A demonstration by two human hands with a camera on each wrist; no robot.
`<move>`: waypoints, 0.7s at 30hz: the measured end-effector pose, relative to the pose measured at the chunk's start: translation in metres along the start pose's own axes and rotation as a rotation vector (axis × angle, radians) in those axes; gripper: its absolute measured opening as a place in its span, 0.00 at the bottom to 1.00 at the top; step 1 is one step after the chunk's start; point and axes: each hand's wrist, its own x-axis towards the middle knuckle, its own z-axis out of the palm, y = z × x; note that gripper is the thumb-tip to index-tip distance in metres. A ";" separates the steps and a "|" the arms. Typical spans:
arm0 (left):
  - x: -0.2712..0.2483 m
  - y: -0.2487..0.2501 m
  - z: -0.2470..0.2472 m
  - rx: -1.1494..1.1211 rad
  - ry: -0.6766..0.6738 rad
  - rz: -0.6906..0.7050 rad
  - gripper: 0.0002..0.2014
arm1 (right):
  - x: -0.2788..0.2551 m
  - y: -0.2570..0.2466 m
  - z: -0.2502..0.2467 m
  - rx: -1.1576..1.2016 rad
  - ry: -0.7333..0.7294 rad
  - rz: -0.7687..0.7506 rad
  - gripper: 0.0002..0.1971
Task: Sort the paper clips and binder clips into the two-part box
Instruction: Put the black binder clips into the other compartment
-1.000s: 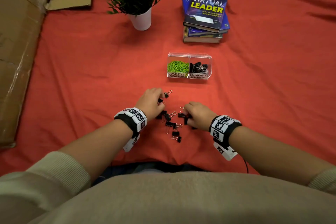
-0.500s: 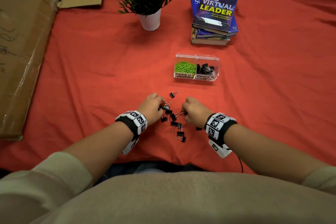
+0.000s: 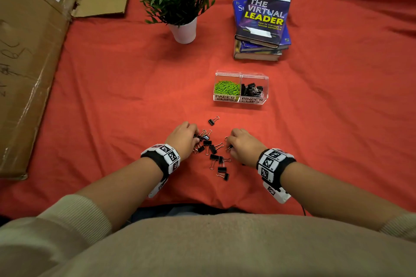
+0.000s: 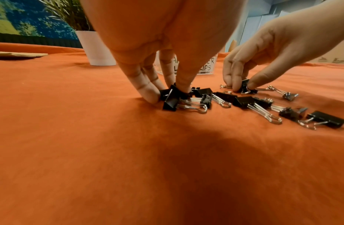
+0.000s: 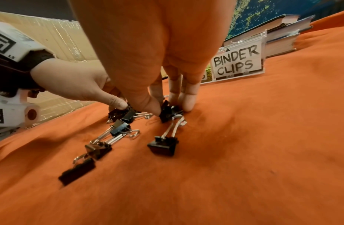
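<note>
Several black binder clips (image 3: 213, 150) lie scattered on the red cloth between my two hands. My left hand (image 3: 185, 136) pinches a binder clip (image 4: 172, 96) at the left of the pile, thumb and fingers on the cloth. At the pile's right side my right hand (image 3: 239, 144) pinches another binder clip (image 5: 168, 112). One binder clip (image 3: 212, 120) lies apart, a little farther out. Beyond it stands the clear two-part box (image 3: 240, 102): green paper clips (image 3: 227, 88) in its left part, black binder clips (image 3: 251, 90) in its right.
A potted plant (image 3: 180, 4) in a white pot stands far left of the box. A stack of books (image 3: 262, 27) lies behind the box. Flattened cardboard (image 3: 29, 51) covers the left edge. Red cloth (image 3: 337, 119) covers the rest.
My right hand has slid a little to the right and closed on a clip at the pile's right side. My left hand has settled on clips at the left. The head view shifted slightly.
</note>
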 end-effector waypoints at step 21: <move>0.006 0.007 -0.005 0.073 -0.055 0.053 0.09 | 0.038 0.070 -0.108 0.349 0.558 0.261 0.03</move>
